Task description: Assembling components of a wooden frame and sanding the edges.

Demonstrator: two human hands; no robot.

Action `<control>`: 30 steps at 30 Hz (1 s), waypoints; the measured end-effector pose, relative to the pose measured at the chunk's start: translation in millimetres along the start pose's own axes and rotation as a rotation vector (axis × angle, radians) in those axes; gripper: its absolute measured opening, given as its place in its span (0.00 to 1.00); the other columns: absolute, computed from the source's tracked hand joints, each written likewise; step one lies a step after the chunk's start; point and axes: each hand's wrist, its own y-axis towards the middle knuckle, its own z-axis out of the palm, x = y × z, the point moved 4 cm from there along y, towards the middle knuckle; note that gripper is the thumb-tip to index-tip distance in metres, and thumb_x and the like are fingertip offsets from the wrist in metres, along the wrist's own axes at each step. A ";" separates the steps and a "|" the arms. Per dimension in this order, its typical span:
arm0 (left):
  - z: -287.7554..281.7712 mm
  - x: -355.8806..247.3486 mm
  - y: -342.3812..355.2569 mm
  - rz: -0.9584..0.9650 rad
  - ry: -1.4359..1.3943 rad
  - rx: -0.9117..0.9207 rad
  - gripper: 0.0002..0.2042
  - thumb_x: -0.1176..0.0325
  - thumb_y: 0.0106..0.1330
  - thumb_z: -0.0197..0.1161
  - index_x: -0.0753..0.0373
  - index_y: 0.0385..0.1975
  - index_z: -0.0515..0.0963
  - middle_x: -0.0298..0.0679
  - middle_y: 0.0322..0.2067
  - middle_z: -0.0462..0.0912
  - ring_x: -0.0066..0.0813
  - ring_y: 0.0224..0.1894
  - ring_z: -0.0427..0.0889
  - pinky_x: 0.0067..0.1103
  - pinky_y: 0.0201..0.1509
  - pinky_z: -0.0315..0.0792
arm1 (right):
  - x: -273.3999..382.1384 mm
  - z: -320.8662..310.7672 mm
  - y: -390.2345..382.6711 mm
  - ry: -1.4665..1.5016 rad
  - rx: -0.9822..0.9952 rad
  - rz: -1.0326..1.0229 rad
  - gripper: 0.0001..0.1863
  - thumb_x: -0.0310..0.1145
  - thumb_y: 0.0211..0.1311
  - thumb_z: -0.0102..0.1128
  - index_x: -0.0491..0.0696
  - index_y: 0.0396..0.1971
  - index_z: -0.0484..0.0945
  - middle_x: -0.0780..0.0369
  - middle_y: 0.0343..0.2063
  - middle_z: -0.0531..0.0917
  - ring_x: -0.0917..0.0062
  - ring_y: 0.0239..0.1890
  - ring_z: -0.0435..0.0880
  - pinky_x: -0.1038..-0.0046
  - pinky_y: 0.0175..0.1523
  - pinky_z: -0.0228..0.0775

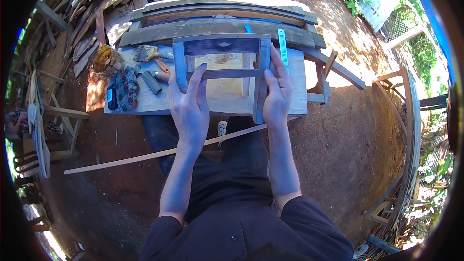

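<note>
Both my hands hold a small wooden stool frame [229, 73] above a low workbench [217, 104]. Its short legs are joined by a top board and a thin crossbar. My left hand [189, 111] straddles the frame's left leg, with fingers on either side of it. Along the outer face of the right leg, my right hand [278, 99] presses with its fingers; part of its grip is hidden behind the wood. Just past the right leg, a light blue ruler [283, 50] lies on the bench.
Left on the bench sit a paintbrush [149, 53], a plaid cloth [126, 89], a hammer-like tool [151, 82] and a small black case [111, 97]. A long thin wood strip [121, 161] crosses my legs. Planks [222, 29] lie behind; wooden frames [411, 116] stand right.
</note>
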 end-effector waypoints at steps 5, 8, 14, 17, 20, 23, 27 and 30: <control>0.2 -2.6 1.5 0.005 -0.005 0.018 0.15 0.73 0.73 0.60 0.51 0.58 0.80 0.52 0.55 0.73 0.52 0.53 0.81 0.40 0.53 0.75 | 0.4 5.3 -7.0 -0.205 0.086 -0.201 0.36 0.21 0.69 0.54 0.44 0.74 0.53 0.46 0.77 0.53 0.56 0.76 0.60 0.59 0.76 0.58; -0.6 -0.8 1.5 -0.009 0.000 0.024 0.15 0.74 0.74 0.60 0.51 0.57 0.80 0.51 0.55 0.73 0.51 0.53 0.81 0.39 0.53 0.75 | 9.2 11.3 -8.1 -0.382 0.086 -0.217 0.29 0.18 0.64 0.56 0.46 0.65 0.64 0.46 0.76 0.56 0.62 0.76 0.61 0.63 0.76 0.57; -0.2 -0.9 3.5 -0.027 0.020 0.040 0.16 0.74 0.74 0.59 0.51 0.58 0.79 0.51 0.54 0.73 0.51 0.51 0.81 0.39 0.53 0.75 | 11.5 11.7 -5.4 -0.529 0.095 -0.201 0.22 0.18 0.61 0.57 0.45 0.56 0.70 0.43 0.76 0.53 0.50 0.73 0.66 0.60 0.66 0.70; -0.3 -2.0 4.7 -0.036 0.023 0.048 0.16 0.74 0.74 0.59 0.51 0.58 0.79 0.52 0.53 0.73 0.51 0.51 0.81 0.40 0.52 0.75 | 8.2 9.8 -4.6 -0.513 0.089 -0.165 0.19 0.18 0.61 0.57 0.44 0.53 0.71 0.42 0.76 0.54 0.52 0.71 0.70 0.62 0.63 0.73; -0.6 -1.6 4.7 -0.048 0.029 0.053 0.15 0.74 0.74 0.58 0.50 0.58 0.79 0.52 0.53 0.73 0.51 0.50 0.81 0.40 0.52 0.75 | 8.2 9.8 -4.2 -0.543 0.088 -0.210 0.17 0.18 0.60 0.57 0.43 0.50 0.71 0.42 0.76 0.55 0.53 0.69 0.74 0.63 0.61 0.74; 0.0 -0.9 4.8 -0.039 0.030 0.045 0.15 0.74 0.74 0.58 0.50 0.58 0.79 0.52 0.53 0.73 0.51 0.50 0.81 0.40 0.52 0.75 | 9.5 10.6 -3.9 -0.510 0.089 -0.169 0.16 0.18 0.60 0.56 0.43 0.49 0.72 0.43 0.76 0.55 0.54 0.67 0.76 0.64 0.60 0.74; 0.3 0.6 4.9 0.052 0.085 -0.005 0.14 0.71 0.77 0.56 0.52 0.58 0.79 0.48 0.45 0.75 0.44 0.42 0.82 0.35 0.45 0.77 | 7.1 9.6 -4.9 -0.500 0.087 -0.166 0.17 0.19 0.62 0.57 0.44 0.50 0.72 0.47 0.76 0.57 0.60 0.64 0.78 0.66 0.61 0.72; 0.5 1.5 4.5 0.068 0.096 -0.012 0.13 0.70 0.77 0.56 0.52 0.58 0.79 0.48 0.46 0.75 0.44 0.42 0.82 0.35 0.45 0.77 | 5.7 8.3 -4.6 -0.487 0.080 -0.208 0.17 0.19 0.64 0.57 0.46 0.52 0.72 0.49 0.76 0.58 0.65 0.62 0.78 0.67 0.64 0.69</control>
